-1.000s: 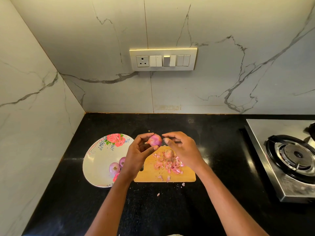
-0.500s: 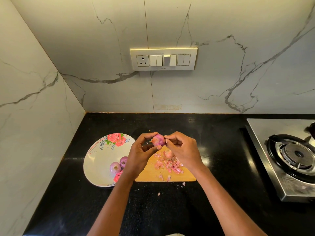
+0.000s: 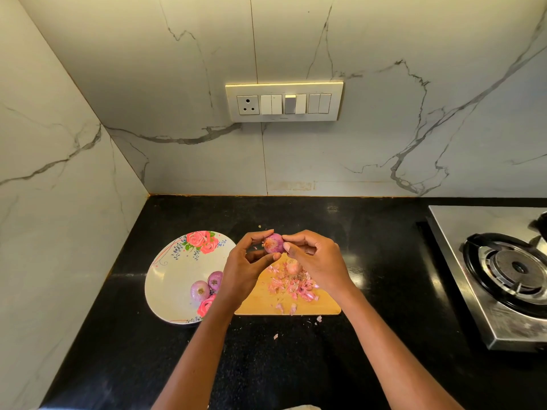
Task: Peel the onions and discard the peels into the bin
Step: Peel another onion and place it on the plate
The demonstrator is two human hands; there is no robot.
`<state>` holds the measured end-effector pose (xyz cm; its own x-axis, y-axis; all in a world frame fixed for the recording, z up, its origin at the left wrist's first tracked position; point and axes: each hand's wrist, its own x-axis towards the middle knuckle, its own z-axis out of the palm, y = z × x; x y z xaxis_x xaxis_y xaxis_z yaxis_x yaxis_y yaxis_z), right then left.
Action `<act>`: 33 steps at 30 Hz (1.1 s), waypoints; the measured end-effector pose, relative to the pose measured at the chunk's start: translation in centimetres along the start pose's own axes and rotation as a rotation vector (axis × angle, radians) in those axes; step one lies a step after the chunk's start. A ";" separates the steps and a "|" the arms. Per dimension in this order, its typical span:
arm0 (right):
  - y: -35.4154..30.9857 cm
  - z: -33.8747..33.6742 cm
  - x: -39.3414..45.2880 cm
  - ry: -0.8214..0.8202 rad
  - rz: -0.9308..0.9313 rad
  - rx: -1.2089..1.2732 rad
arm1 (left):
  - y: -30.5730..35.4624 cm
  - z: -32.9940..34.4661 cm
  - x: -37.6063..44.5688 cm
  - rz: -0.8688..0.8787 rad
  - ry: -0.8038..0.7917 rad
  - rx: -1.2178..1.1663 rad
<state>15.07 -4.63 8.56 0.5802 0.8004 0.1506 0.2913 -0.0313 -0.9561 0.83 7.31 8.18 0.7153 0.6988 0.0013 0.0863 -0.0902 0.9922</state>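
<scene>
Purple onion [image 3: 273, 243] pinched between my left hand [image 3: 242, 270] and right hand [image 3: 318, 260], part-peeled; two onions [image 3: 207, 287] plated, peels [image 3: 291, 287] unbinned.

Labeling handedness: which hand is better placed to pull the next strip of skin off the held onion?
Right, probably. The left hand cradles the onion, while the right hand has its thumb and forefinger at the onion's skin, over the cutting board.
</scene>
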 end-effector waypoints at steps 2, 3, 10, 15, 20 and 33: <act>0.2 0.0 0.0 0.005 0.007 0.013 | -0.1 -0.1 0.0 -0.004 -0.003 0.001; 0.2 0.0 0.0 0.006 0.010 0.017 | -0.1 -0.1 0.0 -0.006 -0.003 0.000; 0.8 0.2 -0.3 0.047 0.052 0.077 | 0.2 -0.1 -0.3 -0.033 -0.021 -0.022; 0.5 0.3 -0.3 0.024 0.077 0.137 | 0.2 -0.1 -0.3 -0.036 -0.009 -0.041; 0.0 0.3 -0.2 0.001 0.062 0.109 | 0.1 0.0 -0.2 -0.025 0.014 -0.047; 0.3 0.7 -0.3 0.076 0.077 0.074 | 0.4 0.0 -0.5 -0.038 -0.016 -0.056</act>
<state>14.46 -4.48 8.08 0.6553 0.7498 0.0919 0.1882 -0.0442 -0.9811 0.54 6.88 8.61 0.7233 0.6895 -0.0385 0.0751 -0.0231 0.9969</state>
